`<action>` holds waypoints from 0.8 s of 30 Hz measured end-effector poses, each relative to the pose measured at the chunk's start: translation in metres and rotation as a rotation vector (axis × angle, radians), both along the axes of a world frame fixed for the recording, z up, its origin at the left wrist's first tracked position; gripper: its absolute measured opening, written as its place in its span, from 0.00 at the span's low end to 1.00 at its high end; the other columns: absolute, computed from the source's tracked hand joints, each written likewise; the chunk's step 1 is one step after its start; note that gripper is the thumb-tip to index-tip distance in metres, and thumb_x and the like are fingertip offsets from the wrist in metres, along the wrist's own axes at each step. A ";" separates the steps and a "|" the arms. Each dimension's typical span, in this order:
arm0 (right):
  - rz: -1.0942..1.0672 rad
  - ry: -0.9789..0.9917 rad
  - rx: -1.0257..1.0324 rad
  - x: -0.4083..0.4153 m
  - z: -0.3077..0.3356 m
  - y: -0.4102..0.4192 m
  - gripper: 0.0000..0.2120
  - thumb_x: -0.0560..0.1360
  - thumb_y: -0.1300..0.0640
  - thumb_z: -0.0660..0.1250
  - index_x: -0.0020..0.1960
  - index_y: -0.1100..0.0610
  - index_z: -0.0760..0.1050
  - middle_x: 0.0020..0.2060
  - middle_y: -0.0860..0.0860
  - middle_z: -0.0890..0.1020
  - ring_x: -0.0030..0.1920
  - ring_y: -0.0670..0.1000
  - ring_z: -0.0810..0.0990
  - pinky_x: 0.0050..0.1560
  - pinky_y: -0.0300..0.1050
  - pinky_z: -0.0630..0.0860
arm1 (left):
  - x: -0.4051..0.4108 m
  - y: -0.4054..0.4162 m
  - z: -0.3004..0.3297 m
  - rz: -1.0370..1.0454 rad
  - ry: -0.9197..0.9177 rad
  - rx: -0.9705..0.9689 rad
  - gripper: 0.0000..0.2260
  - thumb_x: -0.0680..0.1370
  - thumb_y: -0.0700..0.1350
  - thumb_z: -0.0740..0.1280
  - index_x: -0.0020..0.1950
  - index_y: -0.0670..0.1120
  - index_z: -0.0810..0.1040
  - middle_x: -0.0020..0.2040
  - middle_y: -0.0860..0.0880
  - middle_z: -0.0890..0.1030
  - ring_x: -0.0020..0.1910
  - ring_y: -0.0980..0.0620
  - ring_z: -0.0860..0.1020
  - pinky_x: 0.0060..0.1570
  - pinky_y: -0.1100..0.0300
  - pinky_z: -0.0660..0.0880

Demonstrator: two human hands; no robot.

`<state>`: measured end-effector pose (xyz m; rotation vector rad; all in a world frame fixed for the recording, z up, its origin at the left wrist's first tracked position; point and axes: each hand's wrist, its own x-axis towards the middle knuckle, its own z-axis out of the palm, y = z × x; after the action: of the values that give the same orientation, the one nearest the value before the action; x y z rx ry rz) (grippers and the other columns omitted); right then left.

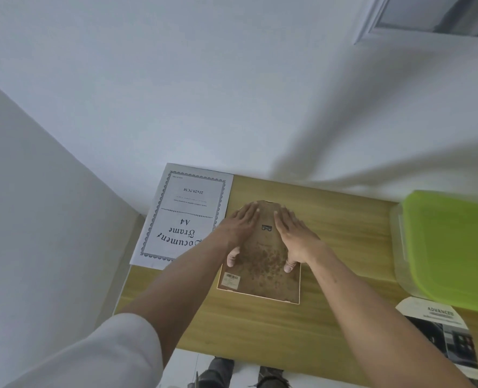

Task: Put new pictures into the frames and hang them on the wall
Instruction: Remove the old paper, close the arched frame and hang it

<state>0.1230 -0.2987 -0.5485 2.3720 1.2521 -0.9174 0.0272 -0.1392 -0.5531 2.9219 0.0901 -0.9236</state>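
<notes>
Lying face down on the wooden table (330,317), the picture frame (263,275) shows its stained brown backing and a small metal hanger (266,227). Both hands press flat on it, fingers spread: left hand (239,228) on the left side, right hand (295,236) on the right, neither gripping. A printed "Document Frame A4" sheet (184,214) lies just left; a green-lidded box (450,247) sits at right.

My 2 arms reach forward, bare to the elbows. My left hand (239,226) and right hand (293,233) lie flat, palms down, fingers together, thumbs pointing back toward me.
</notes>
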 end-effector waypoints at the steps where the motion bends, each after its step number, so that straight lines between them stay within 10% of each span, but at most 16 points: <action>1: 0.008 0.008 -0.001 0.002 -0.002 0.001 0.72 0.61 0.48 0.83 0.77 0.59 0.26 0.75 0.58 0.28 0.78 0.58 0.32 0.79 0.53 0.43 | 0.002 0.001 0.001 -0.008 0.014 0.004 0.66 0.60 0.44 0.83 0.77 0.37 0.33 0.77 0.40 0.32 0.78 0.44 0.35 0.77 0.52 0.42; 6: 0.070 -0.007 0.024 0.008 -0.007 -0.001 0.72 0.60 0.45 0.82 0.78 0.61 0.28 0.77 0.59 0.30 0.78 0.59 0.35 0.79 0.52 0.44 | 0.008 0.001 -0.001 -0.044 0.097 0.017 0.69 0.58 0.48 0.84 0.76 0.35 0.32 0.77 0.39 0.31 0.77 0.43 0.35 0.77 0.52 0.43; 12: 0.132 -0.031 0.008 0.006 -0.005 0.003 0.71 0.61 0.43 0.81 0.77 0.64 0.30 0.77 0.64 0.33 0.79 0.60 0.37 0.79 0.50 0.40 | 0.008 0.001 -0.001 -0.027 -0.023 -0.018 0.41 0.79 0.39 0.66 0.77 0.33 0.37 0.78 0.35 0.36 0.78 0.41 0.39 0.77 0.51 0.45; 24: 0.003 -0.067 0.011 -0.003 -0.004 0.001 0.69 0.62 0.48 0.82 0.79 0.58 0.31 0.78 0.57 0.34 0.79 0.57 0.36 0.79 0.54 0.43 | -0.006 -0.003 0.003 0.086 0.053 -0.085 0.66 0.63 0.45 0.82 0.76 0.40 0.29 0.74 0.42 0.25 0.74 0.42 0.28 0.75 0.48 0.35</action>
<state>0.1197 -0.2979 -0.5521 2.3880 1.2376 -0.8246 0.0208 -0.1420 -0.5498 2.7932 0.1738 -0.9662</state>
